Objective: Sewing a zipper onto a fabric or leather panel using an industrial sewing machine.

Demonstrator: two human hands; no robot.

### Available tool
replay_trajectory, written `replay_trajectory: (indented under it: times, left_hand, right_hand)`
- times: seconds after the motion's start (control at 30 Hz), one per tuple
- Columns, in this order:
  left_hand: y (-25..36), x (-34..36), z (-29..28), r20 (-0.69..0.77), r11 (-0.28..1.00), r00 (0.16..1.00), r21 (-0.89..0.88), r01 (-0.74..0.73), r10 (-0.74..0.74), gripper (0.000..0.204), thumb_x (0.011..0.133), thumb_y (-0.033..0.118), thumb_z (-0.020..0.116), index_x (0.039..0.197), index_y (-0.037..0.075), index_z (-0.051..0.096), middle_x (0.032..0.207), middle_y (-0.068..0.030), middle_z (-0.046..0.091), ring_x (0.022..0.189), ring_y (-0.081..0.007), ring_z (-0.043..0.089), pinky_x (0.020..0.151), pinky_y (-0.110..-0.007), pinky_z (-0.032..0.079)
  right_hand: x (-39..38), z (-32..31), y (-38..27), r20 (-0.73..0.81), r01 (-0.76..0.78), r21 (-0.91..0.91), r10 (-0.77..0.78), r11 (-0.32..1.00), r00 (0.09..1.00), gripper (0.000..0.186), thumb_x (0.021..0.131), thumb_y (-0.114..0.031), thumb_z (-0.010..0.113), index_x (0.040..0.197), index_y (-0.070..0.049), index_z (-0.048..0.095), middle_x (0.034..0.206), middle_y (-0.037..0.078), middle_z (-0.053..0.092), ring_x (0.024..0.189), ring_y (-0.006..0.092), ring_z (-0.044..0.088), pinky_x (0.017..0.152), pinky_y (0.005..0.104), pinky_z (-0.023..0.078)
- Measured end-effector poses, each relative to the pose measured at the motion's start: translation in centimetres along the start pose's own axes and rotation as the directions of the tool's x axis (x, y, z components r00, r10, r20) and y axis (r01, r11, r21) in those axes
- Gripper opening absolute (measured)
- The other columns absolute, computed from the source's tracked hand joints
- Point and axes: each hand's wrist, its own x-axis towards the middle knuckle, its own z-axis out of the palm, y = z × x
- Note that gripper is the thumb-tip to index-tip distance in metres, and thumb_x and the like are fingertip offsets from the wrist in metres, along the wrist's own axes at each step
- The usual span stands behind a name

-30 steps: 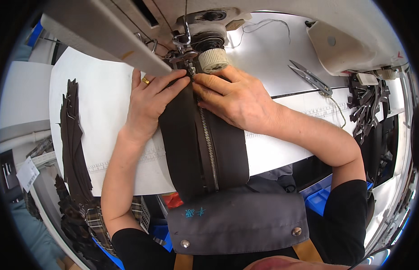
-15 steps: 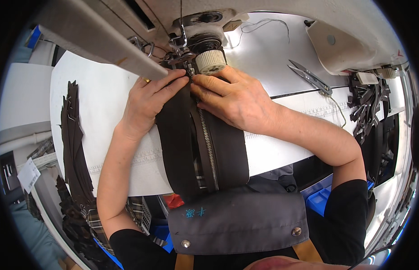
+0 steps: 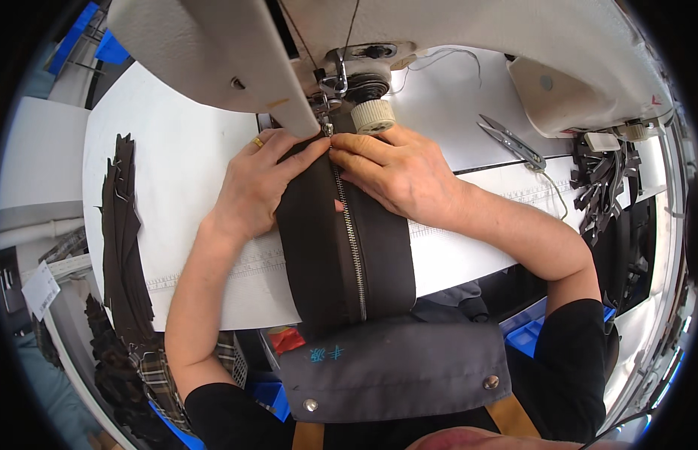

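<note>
Under the needle of the sewing machine lies a dark brown fabric piece (image 3: pixel 311 247) with a metal zipper (image 3: pixel 351 244) running lengthwise toward me. My left hand (image 3: pixel 259 176), a ring on one finger, grips the left panel close to the presser foot (image 3: pixel 328 129). A fingertip shows at the seam beside the zipper teeth, so part of this hand is under the cloth. From the other side, my right hand (image 3: pixel 409 172) pinches the fabric along the zipper, its fingers bent and together. The fingertips of both hands nearly meet just in front of the foot.
Dark fabric strips (image 3: pixel 124 232) lie at the table's left. Thread snips (image 3: pixel 514 142) rest on the right, near a bunch of dark scraps (image 3: pixel 604 176). The machine arm (image 3: pixel 469 30) spans the top, with a ribbed knob (image 3: pixel 373 117) beside the needle. Blue bins (image 3: pixel 525 337) stand below the table.
The gap left of the zipper, where plaid cloth showed, has closed as my left hand brought the panel against it. The view has shifted slightly, placing the machine head further right.
</note>
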Motion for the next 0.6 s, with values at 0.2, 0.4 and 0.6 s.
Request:
replay_trajectory:
  times: [0.2, 0.4, 0.6]
  left_hand:
    - [1.2, -0.1, 0.8, -0.057, 0.991, 0.998, 0.131, 0.035, -0.028, 0.037, 0.077, 0.007, 0.06, 0.114, 0.008, 0.066, 0.114, -0.0063, 0.061, 0.099, -0.025, 0.061, 0.087, -0.036, 0.05]
    - [1.4, -0.3, 0.9, -0.044, 0.985, 0.997, 0.161, 0.066, -0.059, 0.037, 0.08, 0.008, 0.058, 0.116, 0.01, 0.064, 0.117, -0.0035, 0.06, 0.107, -0.0214, 0.06, 0.1, -0.046, 0.042]
    - [1.3, -0.6, 1.1, -0.039, 0.972, 0.996, 0.22, 0.081, -0.074, 0.036, 0.082, 0.01, 0.058, 0.117, 0.013, 0.065, 0.119, -0.0011, 0.06, 0.109, -0.0174, 0.059, 0.107, -0.055, 0.03]
  right_hand:
    - [0.1, 0.0, -0.2, -0.05, -0.032, 0.034, 0.034, 0.999, 0.998, 0.026, 0.079, -0.022, 0.069, 0.098, -0.003, 0.066, 0.102, 0.006, 0.062, 0.086, 0.0219, 0.057, 0.073, 0.0317, 0.052]
    - [0.2, -0.1, -0.2, -0.019, -0.041, 0.048, 0.041, 0.998, 0.999, 0.027, 0.077, -0.02, 0.072, 0.097, -0.003, 0.066, 0.099, 0.006, 0.061, 0.084, 0.0224, 0.056, 0.071, 0.0328, 0.051]
    - [0.3, -0.3, -0.3, -0.015, -0.042, 0.042, 0.042, 0.998, 0.999, 0.026, 0.078, -0.019, 0.071, 0.097, -0.003, 0.066, 0.099, 0.006, 0.061, 0.084, 0.0218, 0.056, 0.071, 0.0325, 0.051]
